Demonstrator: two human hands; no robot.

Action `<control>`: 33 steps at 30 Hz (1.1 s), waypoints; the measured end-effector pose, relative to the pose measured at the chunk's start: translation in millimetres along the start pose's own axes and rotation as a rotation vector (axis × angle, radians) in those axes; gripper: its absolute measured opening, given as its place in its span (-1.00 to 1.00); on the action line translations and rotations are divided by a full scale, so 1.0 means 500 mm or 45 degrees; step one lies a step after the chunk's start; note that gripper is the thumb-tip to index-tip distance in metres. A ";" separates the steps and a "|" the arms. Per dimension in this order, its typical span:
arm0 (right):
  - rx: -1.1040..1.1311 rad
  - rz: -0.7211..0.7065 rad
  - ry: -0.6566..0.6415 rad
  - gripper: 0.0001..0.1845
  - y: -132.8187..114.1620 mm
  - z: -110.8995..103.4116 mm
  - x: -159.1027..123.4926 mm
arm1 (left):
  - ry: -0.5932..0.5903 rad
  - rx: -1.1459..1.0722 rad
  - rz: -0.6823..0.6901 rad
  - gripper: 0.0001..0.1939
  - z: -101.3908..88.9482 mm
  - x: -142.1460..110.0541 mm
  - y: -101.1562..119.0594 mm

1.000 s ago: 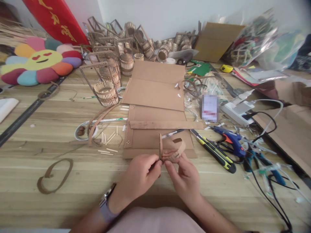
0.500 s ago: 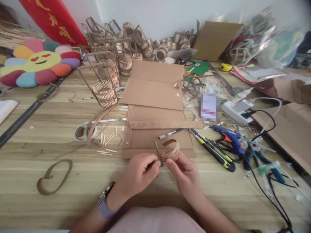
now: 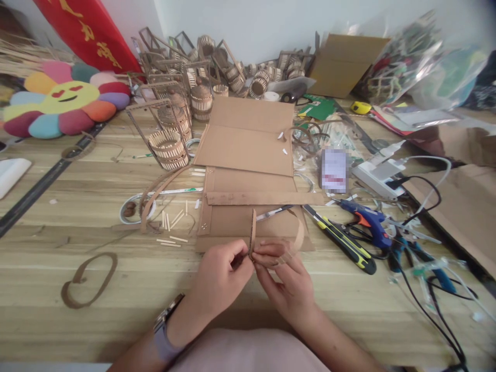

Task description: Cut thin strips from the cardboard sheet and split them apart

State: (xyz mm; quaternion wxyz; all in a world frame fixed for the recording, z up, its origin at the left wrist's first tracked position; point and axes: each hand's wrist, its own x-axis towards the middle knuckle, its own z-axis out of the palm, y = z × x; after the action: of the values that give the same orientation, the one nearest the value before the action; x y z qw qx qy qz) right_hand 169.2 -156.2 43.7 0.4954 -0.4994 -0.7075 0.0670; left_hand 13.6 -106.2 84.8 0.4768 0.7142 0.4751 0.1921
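My left hand (image 3: 223, 276) and my right hand (image 3: 284, 279) meet near the table's front edge, both pinching a thin brown cardboard strip (image 3: 298, 232). One end of the strip stands upright between my fingertips; the rest curves in a loop to the right above my right hand. A watch sits on my left wrist. Just beyond my hands lie flat cardboard sheets (image 3: 248, 137) with a pen (image 3: 274, 212) on them.
Right of my hands lie a yellow-black utility knife (image 3: 341, 240), a blue glue gun (image 3: 368, 219), cables and a power strip (image 3: 382, 173). Woven stick baskets (image 3: 168, 147) and frames stand at the back. A cardboard loop (image 3: 89, 281) lies left, and a flower cushion (image 3: 62, 101) far left.
The strip's loop has opened wider and swung out to the right. Its free end now stands more upright between my fingertips. My hands stayed in about the same place.
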 end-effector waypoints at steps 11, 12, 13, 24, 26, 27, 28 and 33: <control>0.777 0.651 -0.081 -0.84 0.003 -0.006 0.014 | -0.122 -0.148 0.029 -0.80 -0.008 0.004 0.000; 0.794 0.678 -0.078 -0.82 0.004 -0.006 0.013 | -0.143 -0.146 0.033 -0.79 -0.011 0.005 0.000; 0.767 0.676 -0.074 -0.82 0.004 -0.006 0.012 | -0.157 -0.131 0.032 -0.79 -0.013 0.005 0.000; 0.017 0.043 0.039 -0.78 -0.015 -0.014 0.016 | -0.093 0.117 0.161 -0.68 -0.009 -0.006 0.002; -0.031 0.032 0.048 -0.77 -0.016 -0.014 0.015 | -0.057 0.133 0.206 -0.68 -0.005 -0.006 0.003; -0.032 0.043 0.046 -0.78 -0.016 -0.014 0.014 | -0.044 0.143 0.221 -0.68 -0.003 -0.007 0.003; -0.017 0.065 0.045 -0.79 -0.016 -0.014 0.013 | -0.037 0.154 0.234 -0.69 -0.002 -0.006 0.003; 0.229 0.317 0.046 -0.84 -0.011 -0.014 0.003 | -0.051 0.174 0.313 -0.70 -0.004 -0.003 -0.002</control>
State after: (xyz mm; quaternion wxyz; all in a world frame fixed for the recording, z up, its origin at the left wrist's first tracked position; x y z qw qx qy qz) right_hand 170.9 -160.2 51.4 0.5386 -0.5381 -0.6223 0.1821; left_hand 10.6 -106.4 85.0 0.4094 0.8014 0.3865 0.2021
